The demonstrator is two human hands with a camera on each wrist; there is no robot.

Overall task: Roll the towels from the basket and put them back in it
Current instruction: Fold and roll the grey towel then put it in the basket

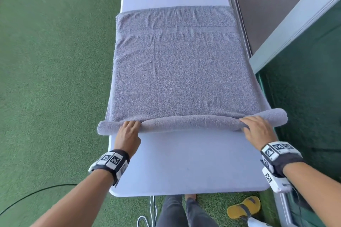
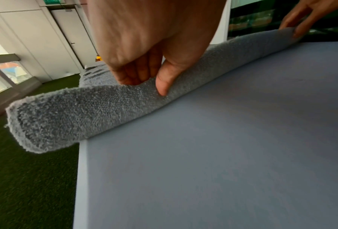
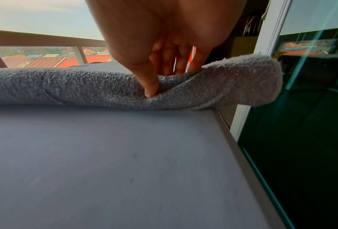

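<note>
Grey terry fills the middle of the head view: our towel (image 1: 179, 72) lies flat on the white surface (image 1: 193, 162), its near edge turned into a thin roll (image 1: 191, 122) running across the lower centre of the frame, both ends jutting past the surface edges. Our left hand (image 1: 128, 133) grips the roll near its left end, fingers (image 2: 132, 74) curled over the top and thumb pressed into the front. Our right hand (image 1: 258, 129) pinches it near the right end, thumb (image 3: 148, 80) dug into the cloth. Green turf (image 1: 55, 79) spreads at the left.
</note>
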